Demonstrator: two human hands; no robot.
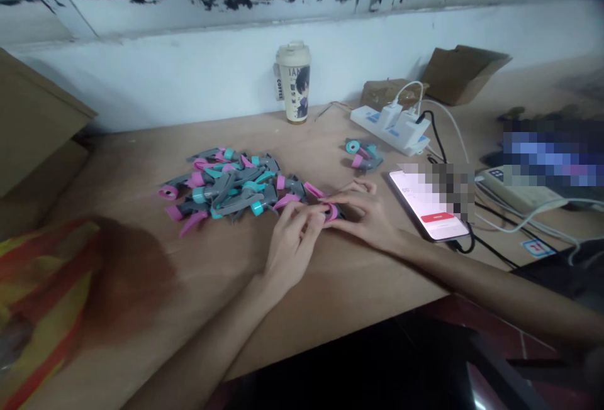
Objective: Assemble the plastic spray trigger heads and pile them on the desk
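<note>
My left hand (293, 237) and my right hand (362, 212) meet over the table's middle. Between them is a grey-and-pink trigger sprayer head (333, 212), its pink collar turned toward me. The fingers of my left hand are pinched at the collar; the right thumb and fingers close around the body, hiding much of it. Just left of my hands lies a heap of trigger sprayer heads (236, 187), grey with pink or teal collars and levers. Beyond my right hand, a few more sprayer heads (362, 155) lie apart from the heap.
A lit phone (427, 209) lies right of my right hand, near a white power strip (389, 130) with cables. A lidded cup (295, 83) stands by the wall. Cardboard (38, 121) and a red-yellow bag (47, 309) are at left. The table's edge (340, 341) runs below my forearms.
</note>
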